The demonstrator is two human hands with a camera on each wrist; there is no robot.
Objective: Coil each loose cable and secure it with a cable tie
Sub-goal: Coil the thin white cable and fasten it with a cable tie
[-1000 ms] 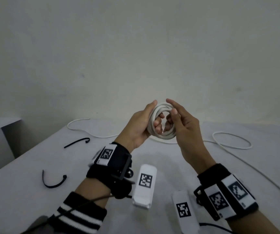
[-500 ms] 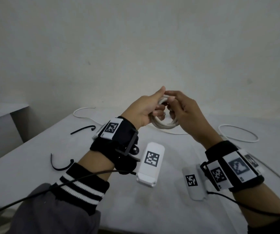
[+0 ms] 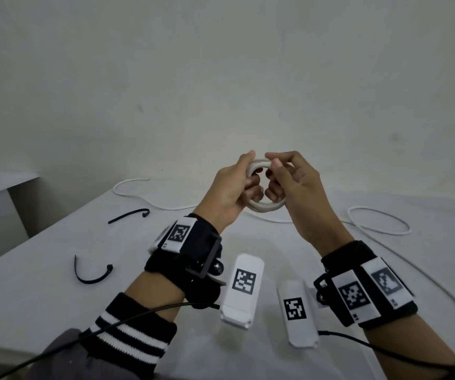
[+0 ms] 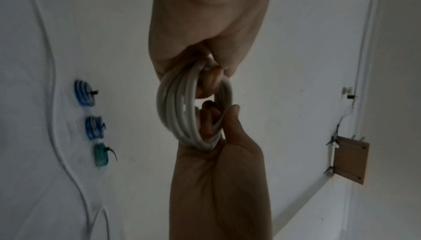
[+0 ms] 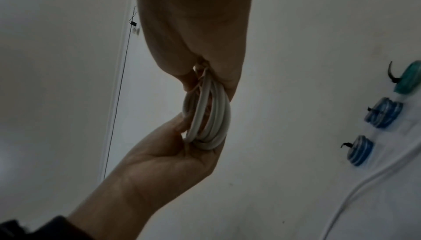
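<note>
A white cable coil [image 3: 265,207] of several loops is held up above the table [image 3: 37,303] between both hands. My left hand [image 3: 250,173] grips its left side, thumb on top and fingers through the ring. My right hand [image 3: 272,174] pinches the top right, other fingers curled inside the ring. In the left wrist view the coil [image 4: 182,116] hangs between my left hand [image 4: 210,74] above and right hand [image 4: 216,116] below. The right wrist view shows the coil [image 5: 213,117] edge-on. Two black cable ties [image 3: 129,215] [image 3: 91,273] lie at the left.
The cable's loose tail [image 3: 379,223] trails over the table in a loop at the right, its other end [image 3: 130,185] at the far left. Two blue coils [image 4: 83,93] [image 4: 94,127] and a green one [image 4: 101,155], each tied, lie on the surface. A wall stands close behind.
My right fingers shifted from the coil's front to pinch its top right. The coil turned to show its open ring, and both hands stayed on it.
</note>
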